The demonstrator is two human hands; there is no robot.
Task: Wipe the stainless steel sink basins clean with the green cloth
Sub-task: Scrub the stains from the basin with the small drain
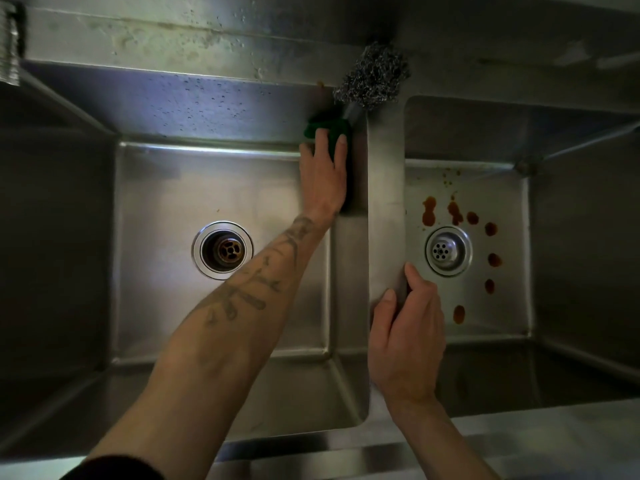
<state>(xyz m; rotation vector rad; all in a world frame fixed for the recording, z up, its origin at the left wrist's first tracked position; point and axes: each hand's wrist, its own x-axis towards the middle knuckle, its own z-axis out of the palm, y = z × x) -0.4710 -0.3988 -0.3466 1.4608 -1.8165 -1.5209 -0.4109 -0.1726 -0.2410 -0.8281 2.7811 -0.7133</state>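
While the left hand [323, 174] presses the green cloth [332, 133] with straight fingers into the back right corner of the left basin [166, 188], upper centre of the head view, the right hand [407, 334] grips the divider [384, 188] at lower right, fingers curled over its edge toward the right basin [505, 209]. Brown stains [429, 211] surround that basin's strainer [448, 251]. Steel scourer [374, 76] sits on the rim just above the cloth. Left drain [222, 250] mid-left.
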